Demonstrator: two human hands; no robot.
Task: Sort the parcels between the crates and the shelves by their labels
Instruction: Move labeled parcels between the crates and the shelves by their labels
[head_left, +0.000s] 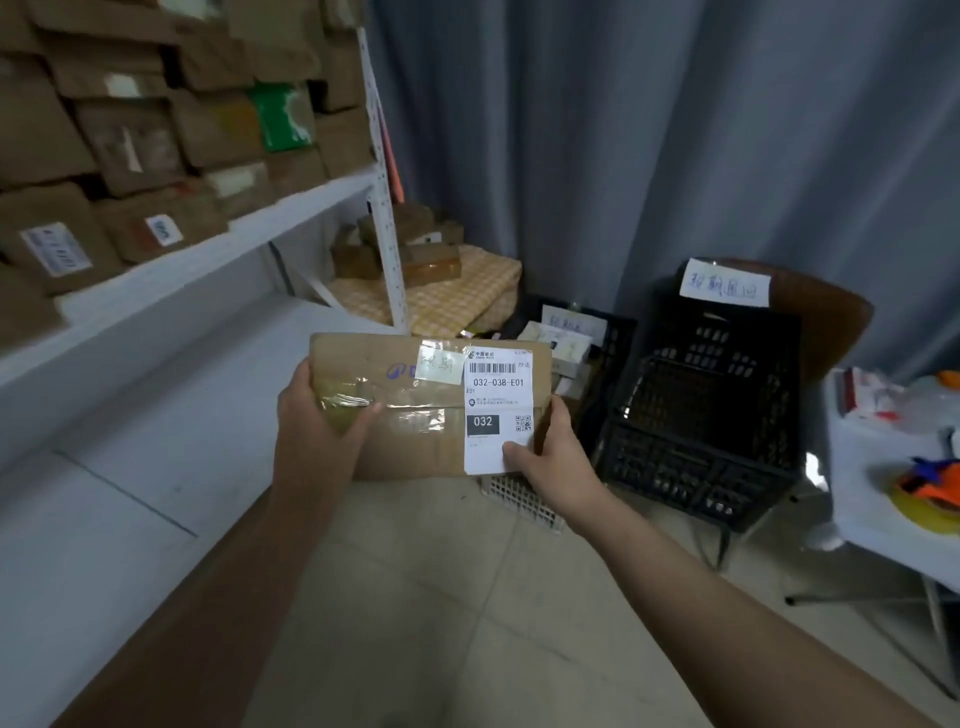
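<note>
I hold a flat brown cardboard parcel up in front of me with both hands. Its white shipping label reads 032-03B-E01 and 032, and a small handwritten sticker sits beside it. My left hand grips the parcel's left edge, thumb across the taped seam. My right hand grips the lower right corner, thumb on the label. A black plastic crate with a handwritten paper sign stands on the floor to the right. A second black crate holding small boxes sits behind the parcel.
White metal shelves run along the left, the upper level stacked with several brown parcels. More parcels lie on a checked cloth at the back. A white table with tape rolls stands right. Grey curtain behind, tiled floor below.
</note>
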